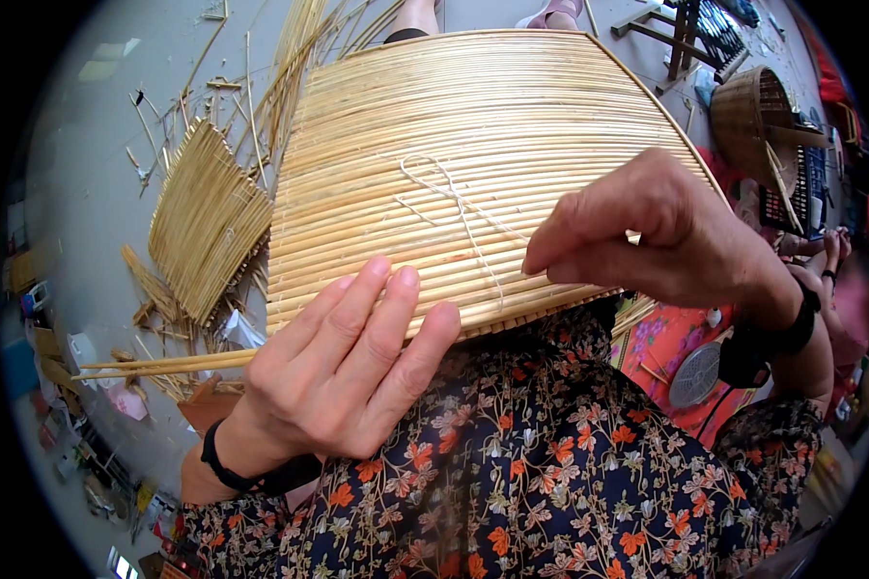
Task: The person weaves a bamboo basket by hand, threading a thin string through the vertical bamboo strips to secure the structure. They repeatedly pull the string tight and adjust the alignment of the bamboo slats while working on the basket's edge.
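Note:
A panel of slender pale cane strips (473, 101) spans the middle, tilted over my lap, with a white cord (444, 183) lying on it in a loose loop. My left hand (357, 357) rests on the panel's lower left edge, fingers extended and lying flat, thumb hidden. Two long thin sticks (164, 365) stick out leftward near that hand. My right hand (628, 232) is closed in a pinch over the panel's lower right, beside one end of the cord; whatever lies between the fingertips is hidden.
A smaller cane panel (203, 217) lies on the littered floor (87, 145) at left. At right stand a wicker basket (739, 116) and a dark wooden stand (686, 34); a floral mat (647, 347) holds a grey round tray (695, 372). Another person (850, 299) is at far right.

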Demonstrator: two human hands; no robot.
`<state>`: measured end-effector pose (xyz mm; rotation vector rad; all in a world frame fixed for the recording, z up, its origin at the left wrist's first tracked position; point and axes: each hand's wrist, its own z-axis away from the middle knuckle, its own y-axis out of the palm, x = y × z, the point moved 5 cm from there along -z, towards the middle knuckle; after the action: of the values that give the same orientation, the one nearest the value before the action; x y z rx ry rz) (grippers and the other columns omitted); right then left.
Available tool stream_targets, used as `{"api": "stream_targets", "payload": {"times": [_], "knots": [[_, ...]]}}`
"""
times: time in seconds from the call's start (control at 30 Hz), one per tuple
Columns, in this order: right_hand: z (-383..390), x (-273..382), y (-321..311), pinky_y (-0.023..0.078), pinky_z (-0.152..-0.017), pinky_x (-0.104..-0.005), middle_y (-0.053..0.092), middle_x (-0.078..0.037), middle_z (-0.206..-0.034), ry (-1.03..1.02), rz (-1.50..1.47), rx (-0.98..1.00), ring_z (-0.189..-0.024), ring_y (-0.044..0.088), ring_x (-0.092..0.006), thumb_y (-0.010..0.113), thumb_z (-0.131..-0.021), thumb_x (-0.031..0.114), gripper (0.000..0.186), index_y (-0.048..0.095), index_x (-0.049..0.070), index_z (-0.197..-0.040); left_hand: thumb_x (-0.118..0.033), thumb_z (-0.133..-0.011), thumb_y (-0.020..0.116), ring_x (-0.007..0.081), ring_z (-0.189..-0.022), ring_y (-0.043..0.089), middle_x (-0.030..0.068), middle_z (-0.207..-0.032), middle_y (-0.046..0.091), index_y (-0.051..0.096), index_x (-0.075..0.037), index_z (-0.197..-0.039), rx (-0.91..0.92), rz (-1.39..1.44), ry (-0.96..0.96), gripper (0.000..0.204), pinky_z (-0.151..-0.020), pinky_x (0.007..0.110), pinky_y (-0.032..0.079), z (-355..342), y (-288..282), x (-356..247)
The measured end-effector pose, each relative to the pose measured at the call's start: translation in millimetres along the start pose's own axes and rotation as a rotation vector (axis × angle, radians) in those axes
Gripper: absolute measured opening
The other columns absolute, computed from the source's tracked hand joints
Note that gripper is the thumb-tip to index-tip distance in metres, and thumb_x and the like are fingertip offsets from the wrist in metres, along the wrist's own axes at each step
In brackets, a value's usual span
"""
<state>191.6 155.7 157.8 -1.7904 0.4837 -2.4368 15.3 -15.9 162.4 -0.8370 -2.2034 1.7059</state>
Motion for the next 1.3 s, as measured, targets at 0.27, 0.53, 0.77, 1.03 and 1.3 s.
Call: {"api": "stream_targets", "payload": {"times": [0.27,0.53,0.77,1.03,1.3], "knots": [[7,2,15,0.054,-0.089,-0.0381,0.076,-0.008,-0.086,-0.004,0.003,0.052,-0.083,0.072,-0.0257,0.08,-0.096,0.004,0.023,0.082,0.004,-0.119,-0.018,-0.098,0.078,0.0335,-0.106,0.081,0.0184,-0.114,0.081,0.082,-0.007,-0.121,0.003,0.026,-0.035,0.025,-0.089,0.04,0.066,5,-1,2],[5,-1,20,0.054,-0.09,-0.0382,0.076,-0.008,-0.085,0.004,0.032,0.102,-0.08,0.072,-0.0262,0.08,-0.096,0.004,0.027,0.082,0.004,-0.123,-0.01,-0.091,0.084,0.0361,-0.106,0.082,0.021,-0.111,0.082,0.082,-0.002,-0.116,0.04,0.086,-0.066,0.026,-0.084,0.042,0.069,2,-3,2],[2,6,21,0.055,-0.089,-0.0393,0.077,-0.009,-0.086,-0.033,0.101,0.154,-0.081,0.075,-0.0266,0.08,-0.093,0.001,0.03,0.08,0.002,-0.123,-0.01,-0.091,0.084,0.0361,-0.107,0.082,0.021,-0.112,0.082,0.082,-0.003,-0.116,0.053,0.092,-0.074,0.026,-0.085,0.043,0.069,2,-4,2],[-2,16,22,0.058,-0.088,-0.0414,0.077,-0.012,-0.088,-0.016,0.204,0.191,-0.08,0.075,-0.0323,0.078,-0.089,-0.002,0.032,0.079,0.001,-0.121,-0.01,-0.091,0.083,0.0362,-0.107,0.082,0.021,-0.113,0.082,0.082,-0.002,-0.116,0.051,0.096,-0.074,0.026,-0.085,0.043,0.069,4,-3,3],[-12,25,23,0.061,-0.088,-0.0438,0.075,-0.015,-0.086,0.031,0.308,0.247,-0.082,0.075,-0.0377,0.078,-0.086,-0.002,0.026,0.078,0.002,-0.112,-0.008,-0.091,0.082,0.0363,-0.107,0.081,0.0208,-0.113,0.082,0.083,-0.002,-0.116,0.04,0.096,-0.078,0.025,-0.085,0.043,0.069,4,-4,3]]}}
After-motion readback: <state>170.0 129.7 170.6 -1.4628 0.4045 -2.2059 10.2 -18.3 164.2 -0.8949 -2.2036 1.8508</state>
